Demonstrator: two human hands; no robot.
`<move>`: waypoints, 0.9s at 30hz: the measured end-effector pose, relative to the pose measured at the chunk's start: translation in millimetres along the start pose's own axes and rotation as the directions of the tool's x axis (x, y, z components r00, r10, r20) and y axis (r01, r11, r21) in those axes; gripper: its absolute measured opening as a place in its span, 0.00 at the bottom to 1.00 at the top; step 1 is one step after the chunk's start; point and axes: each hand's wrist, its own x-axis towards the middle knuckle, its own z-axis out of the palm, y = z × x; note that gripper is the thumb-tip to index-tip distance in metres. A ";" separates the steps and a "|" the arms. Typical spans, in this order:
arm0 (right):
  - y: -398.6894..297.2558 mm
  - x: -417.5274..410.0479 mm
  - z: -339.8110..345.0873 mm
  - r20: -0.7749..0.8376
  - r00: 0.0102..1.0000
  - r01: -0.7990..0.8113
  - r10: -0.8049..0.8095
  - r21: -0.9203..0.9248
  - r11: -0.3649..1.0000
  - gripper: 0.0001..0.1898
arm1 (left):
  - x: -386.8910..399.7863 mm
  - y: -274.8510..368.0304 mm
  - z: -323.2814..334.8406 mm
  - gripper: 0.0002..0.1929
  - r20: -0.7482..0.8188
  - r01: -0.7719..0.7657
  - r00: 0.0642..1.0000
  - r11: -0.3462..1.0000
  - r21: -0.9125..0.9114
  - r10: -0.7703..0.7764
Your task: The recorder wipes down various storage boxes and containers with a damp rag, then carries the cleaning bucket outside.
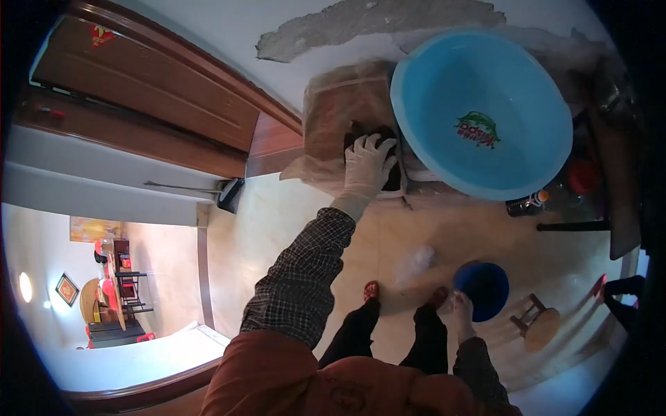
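My left hand (367, 162), in a pale glove, lies over a dark cloth (393, 179) with its fingers curled onto it. Under the cloth is a brown box-like piece (330, 117) wrapped in clear plastic, against the wall. A large light-blue plastic basin (499, 156) with a printed mark stands just right of that hand. Lower down, my right hand (462, 308), also pale-gloved, hangs at the left rim of a dark-blue bucket (484, 291). Its fingers are bunched and small in view, so whether they hold anything is unclear.
A whitish crumpled lump (421, 257) lies on the tiled floor before my feet. A wooden stool (541, 328) stands beyond the bucket. Near the basin is a dark bottle (525, 204) with an orange cap. A dustpan (230, 195) rests by the wall. Someone's leg (622, 288) shows far right.
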 end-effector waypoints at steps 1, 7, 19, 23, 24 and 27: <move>-21.2 -3.6 8.9 -0.025 0.999 0.034 -0.034 0.035 0.999 0.12 | 1.6 -1.1 2.3 0.20 0.002 -0.001 1.000 1.000 -0.009 0.001; -149.6 -36.3 93.1 0.222 0.712 0.700 -0.666 -0.295 0.650 0.10 | 16.2 -11.3 2.9 0.18 0.037 0.018 0.999 0.997 -0.071 -0.016; -375.1 -35.0 298.8 -0.002 0.293 0.621 -0.956 -0.760 0.192 0.24 | 30.3 -132.4 -1.3 0.16 0.049 -0.236 0.966 0.941 -0.242 0.255; -363.4 -7.9 323.7 -0.174 0.373 0.380 -0.911 -0.867 0.321 0.23 | 28.8 -205.4 -7.2 0.12 0.092 -0.318 0.929 0.902 -0.293 0.358; -363.2 -7.5 324.3 -0.178 0.368 0.344 -0.913 -0.886 0.311 0.23 | 28.5 -224.9 -9.2 0.11 0.098 -0.329 0.923 0.897 -0.295 0.371; -371.8 -8.1 333.9 -0.170 0.400 0.348 -0.901 -0.881 0.320 0.23 | 13.0 -310.8 -0.9 0.11 0.068 -0.177 0.971 0.875 -0.451 0.231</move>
